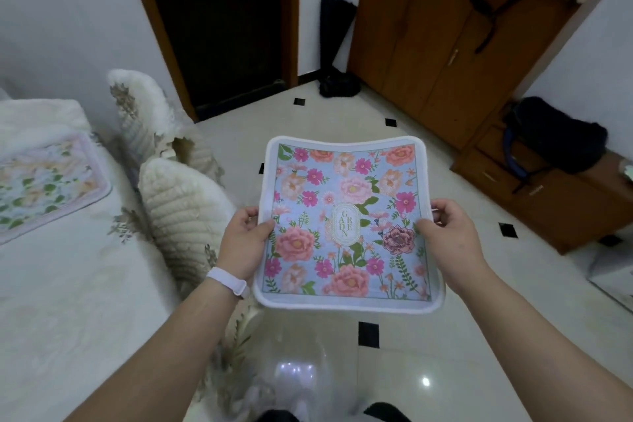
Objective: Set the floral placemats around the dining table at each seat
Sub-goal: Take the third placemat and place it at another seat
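Support is given to a floral placemat (346, 202) at both of its side edges, and it is held flat and face up in the air, over the tiled floor (428, 353) and to the right of the dining table (68, 301). Its left edge is pinched by the left hand (245, 236), thumb on top and fingers curled underneath; its right edge is pinched in the same way by the right hand (452, 233). A white wristband (227, 281) is worn on the left wrist. A second placemat (44, 181) (paler in print, with a pinkish border) is laid flat on the white-clothed table. Two cream-covered chairs (185, 212) are set against the table's edge, between it and the floral placemat. A wooden cabinet (428, 44) and a dark folded umbrella (332, 34) are seen by the far wall.
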Demonstrator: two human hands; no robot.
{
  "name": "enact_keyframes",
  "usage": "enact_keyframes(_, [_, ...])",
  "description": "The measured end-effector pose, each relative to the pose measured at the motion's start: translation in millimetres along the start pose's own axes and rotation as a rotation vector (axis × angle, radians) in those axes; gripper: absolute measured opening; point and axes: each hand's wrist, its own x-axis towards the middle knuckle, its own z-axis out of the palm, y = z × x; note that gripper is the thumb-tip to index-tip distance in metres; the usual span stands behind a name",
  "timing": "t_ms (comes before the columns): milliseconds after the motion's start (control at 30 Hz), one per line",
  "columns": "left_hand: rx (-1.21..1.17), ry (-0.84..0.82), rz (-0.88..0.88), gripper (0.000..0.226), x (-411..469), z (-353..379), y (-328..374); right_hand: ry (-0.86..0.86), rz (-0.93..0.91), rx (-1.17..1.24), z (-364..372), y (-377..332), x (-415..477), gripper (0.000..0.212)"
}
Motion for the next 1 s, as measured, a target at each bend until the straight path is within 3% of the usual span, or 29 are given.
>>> enact_keyframes(600, [-0.051,0.652,-0.004,0.011,94,62,50,-0.694,-0.053,0.093,105,-64,279,0.018])
enact_keyframes(1000, [-0.255,1.139,0.062,0.014,33,8,49,-1.149,-0.23,-0.012,244,-139,253,0.017])
